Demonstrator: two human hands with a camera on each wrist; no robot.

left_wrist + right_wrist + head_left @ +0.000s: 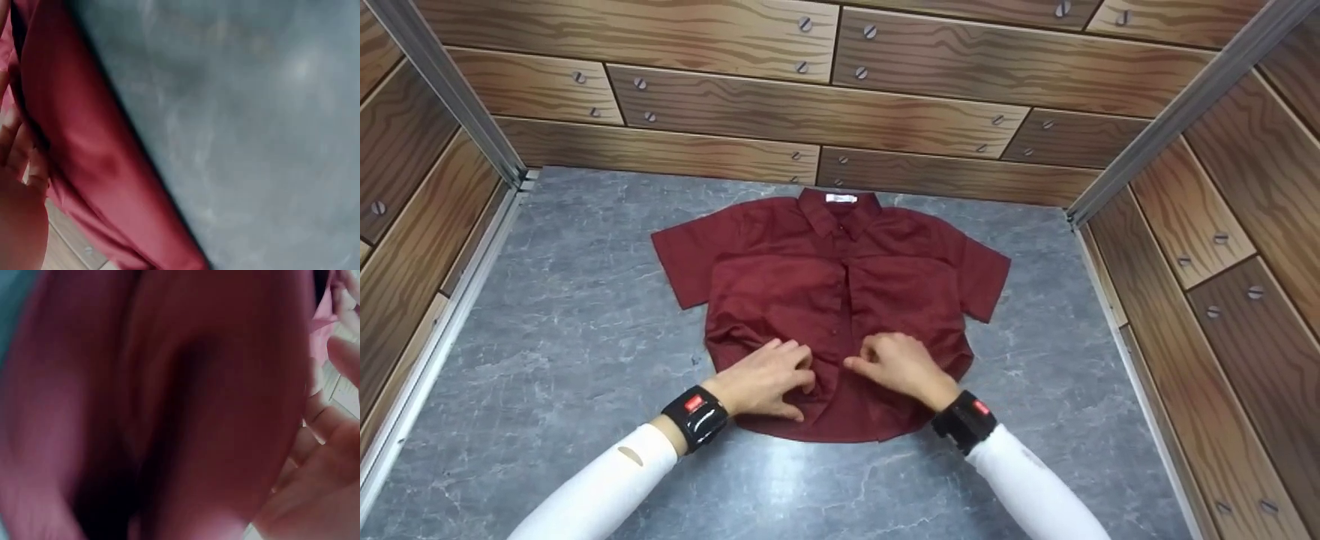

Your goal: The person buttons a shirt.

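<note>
A dark red short-sleeved button shirt [780,281] lies front side up, collar pointing to the back wall. Its lower front is rumpled, and a rounded hem spreads toward me. Over the lower left part is my left hand [761,377], its fingers loosely bent and the thumb apart. My right hand [901,366] is over the lower right part, fingers bent and thumb pointing left. Each wrist view catches its hand's fingers against the shirt's cloth [84,124], blurred in the right wrist view. Neither hand visibly pinches the fabric.
The shirt lies on a grey marbled surface [585,360]. Wood-patterned panels form a back wall [720,105] and side walls, with metal posts [1177,120] at the corners. Black bands [696,416] circle both wrists, below white sleeves [600,480].
</note>
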